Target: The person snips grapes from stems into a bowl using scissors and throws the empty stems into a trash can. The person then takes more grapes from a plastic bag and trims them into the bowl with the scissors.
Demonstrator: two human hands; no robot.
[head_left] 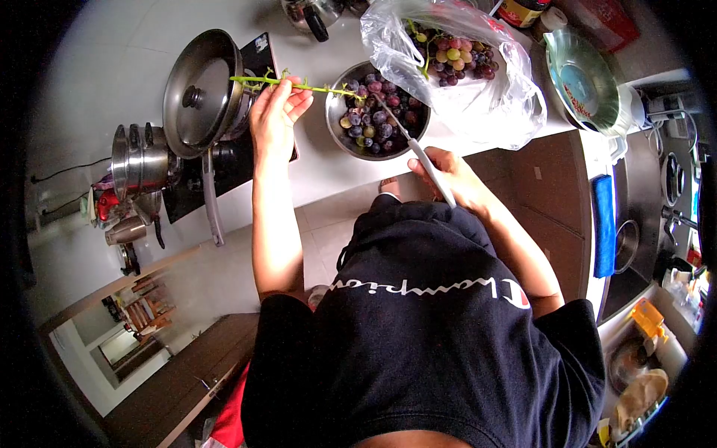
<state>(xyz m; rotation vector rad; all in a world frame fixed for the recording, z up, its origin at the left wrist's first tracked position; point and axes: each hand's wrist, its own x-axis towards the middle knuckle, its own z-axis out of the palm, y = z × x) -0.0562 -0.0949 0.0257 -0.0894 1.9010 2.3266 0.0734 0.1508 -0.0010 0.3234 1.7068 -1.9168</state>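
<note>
My left hand pinches a long green grape stem, mostly bare, whose right end reaches over a metal bowl. Dark purple and reddish grapes fill that bowl; a few look greenish. In my right hand is a slim cutting tool with a long pale grey handle. Its narrow metal blade points up and left over the grapes, close to the stem's end. Whether it is a knife or scissors seen edge-on, I cannot tell.
Right of the bowl lies a clear plastic bag with a grape bunch. A green-tinted basin stands farther right. Left are a lidded frying pan on the cooktop and stacked steel pots. A sink is at right.
</note>
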